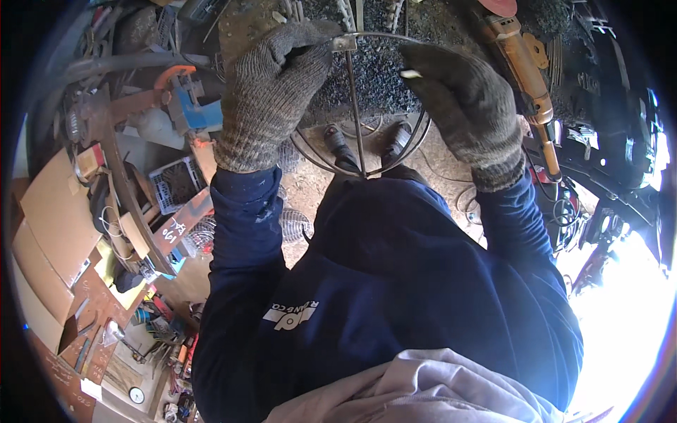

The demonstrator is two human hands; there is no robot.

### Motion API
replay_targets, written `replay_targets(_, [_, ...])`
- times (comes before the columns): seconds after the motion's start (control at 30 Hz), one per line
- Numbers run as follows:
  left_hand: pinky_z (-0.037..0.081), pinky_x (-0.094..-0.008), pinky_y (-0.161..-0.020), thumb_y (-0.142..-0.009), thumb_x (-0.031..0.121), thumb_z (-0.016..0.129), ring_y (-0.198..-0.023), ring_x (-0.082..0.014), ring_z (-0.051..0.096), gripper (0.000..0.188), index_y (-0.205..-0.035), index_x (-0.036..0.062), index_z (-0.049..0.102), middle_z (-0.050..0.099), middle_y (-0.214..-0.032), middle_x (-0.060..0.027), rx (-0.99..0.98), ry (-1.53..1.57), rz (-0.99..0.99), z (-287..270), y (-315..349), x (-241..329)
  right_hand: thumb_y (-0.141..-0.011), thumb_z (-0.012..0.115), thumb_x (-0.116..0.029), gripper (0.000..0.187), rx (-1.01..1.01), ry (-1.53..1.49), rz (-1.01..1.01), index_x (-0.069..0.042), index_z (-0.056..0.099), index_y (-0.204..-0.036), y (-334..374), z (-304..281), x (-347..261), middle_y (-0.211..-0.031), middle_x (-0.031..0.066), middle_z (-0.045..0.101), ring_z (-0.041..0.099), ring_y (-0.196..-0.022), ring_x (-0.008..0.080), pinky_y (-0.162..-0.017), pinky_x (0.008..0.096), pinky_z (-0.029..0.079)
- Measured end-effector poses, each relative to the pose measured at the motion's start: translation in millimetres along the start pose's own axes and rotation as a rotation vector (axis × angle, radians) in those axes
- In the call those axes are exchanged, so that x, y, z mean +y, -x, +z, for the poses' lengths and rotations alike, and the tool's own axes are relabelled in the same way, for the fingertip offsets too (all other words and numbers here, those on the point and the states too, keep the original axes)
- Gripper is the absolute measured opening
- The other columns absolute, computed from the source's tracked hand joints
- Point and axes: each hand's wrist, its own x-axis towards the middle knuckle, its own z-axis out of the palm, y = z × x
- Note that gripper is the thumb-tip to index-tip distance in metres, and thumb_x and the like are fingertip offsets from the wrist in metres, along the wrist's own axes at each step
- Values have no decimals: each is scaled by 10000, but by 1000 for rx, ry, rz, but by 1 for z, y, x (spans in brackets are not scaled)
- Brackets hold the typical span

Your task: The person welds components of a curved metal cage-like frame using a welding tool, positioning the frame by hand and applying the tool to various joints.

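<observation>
Fingers of your left hand (271, 92) pinch the wire frame (355, 106) by its plate (344, 44), right hand's (462, 102) grip a white stub (410, 73); frame likely light, stiff, best held at rim.

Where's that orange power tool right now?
In the head view, the orange power tool is at the upper right, just to the right of the gloved right hand.

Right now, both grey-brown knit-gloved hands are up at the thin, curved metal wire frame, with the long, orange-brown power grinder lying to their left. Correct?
Not quite: the long, orange-brown power grinder lies to their right, beside the grey-brown knit-gloved right hand, as the head view shows. The rest stands.
</observation>
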Motion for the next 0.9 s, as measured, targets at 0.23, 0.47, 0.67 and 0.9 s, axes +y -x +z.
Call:
replay_targets(0.23, [519, -240, -655, -928, 155, 695, -770, -84, 649, 278, -1194, 78, 707, 721, -938, -44, 9, -67, 8, -1, 0, 3, -927, 686, -262, 261, -133, 238, -134, -153, 721, -1161, -39, 19, -11, -908, 77, 737, 723, -818, 257, -747, 355, 585])
replay_targets(0.47, [509, -234, -642, -934, 147, 687, -724, -75, 629, 263, -1188, 86, 713, 722, -927, -42, 40, -94, -79, 4, 2, 12, -923, 686, -300, 254, -134, 228, -100, -168, 733, -1135, -43, 25, -9, -892, 76, 731, 717, -809, 268, -724, 372, 581])
replay_targets(0.67, [496, -227, -612, -926, 139, 696, -693, -66, 613, 264, -1185, 93, 718, 710, -886, -28, 11, 8, -111, 3, 2, 11, -911, 698, -316, 258, -109, 314, -158, -167, 740, -1118, -44, 27, -7, -879, 75, 728, 715, -794, 270, -692, 379, 581])
replay_targets(0.9, [485, -222, -598, -924, 129, 698, -682, -52, 599, 262, -1183, 95, 721, 710, -867, -19, 50, -114, -52, 5, 1, 10, -908, 693, -314, 253, -100, 324, -182, -155, 747, -1098, -45, 28, -6, -878, 75, 726, 713, -782, 268, -686, 371, 583])
